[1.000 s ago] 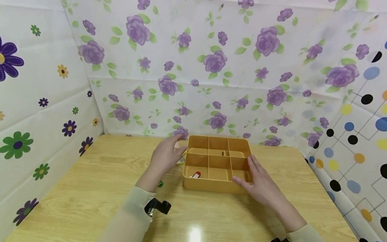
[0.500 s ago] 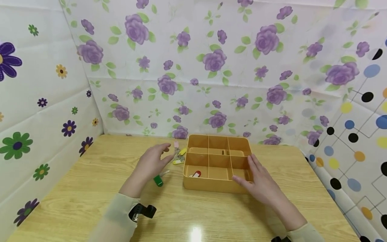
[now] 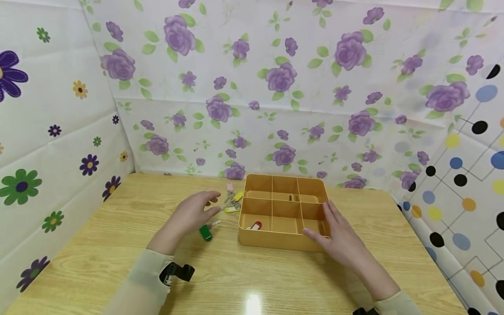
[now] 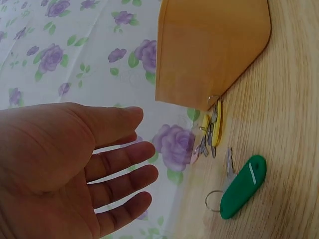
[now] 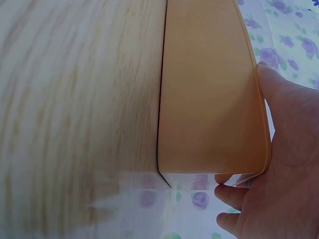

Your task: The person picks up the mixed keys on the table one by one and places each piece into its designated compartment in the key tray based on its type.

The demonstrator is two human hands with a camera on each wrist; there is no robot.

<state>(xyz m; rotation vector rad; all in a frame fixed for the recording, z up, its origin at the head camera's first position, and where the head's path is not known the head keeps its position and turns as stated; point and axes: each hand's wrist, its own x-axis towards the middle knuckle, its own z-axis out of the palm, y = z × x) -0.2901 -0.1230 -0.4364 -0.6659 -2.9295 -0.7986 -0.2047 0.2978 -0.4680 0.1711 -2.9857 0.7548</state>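
Note:
An orange-tan box (image 3: 275,241) with six-part dividers, several compartments in all, stands on the table. My right hand (image 3: 342,238) holds its front right corner, thumb on the front rim and fingers along the right side. Left of the box, my left hand (image 3: 184,216) hovers with relaxed fingers and nothing in it. Near it lies a key with a green tag (image 4: 244,188). Beyond are keys with yellow tags (image 3: 232,210) and a pink tag (image 3: 229,187), beside the box's left wall. A red key tag (image 3: 257,225) lies in the front left compartment.
The wooden table (image 3: 220,280) has a purple-flowered cloth (image 3: 252,87) hanging behind it. Patterned cloths hang at the left and right sides. Small dark marks or slots show in the box's back middle compartment.
My left hand has drawn back to the left from the box's left side, uncovering the green, yellow and pink key tags. My right hand stays at the box's corner.

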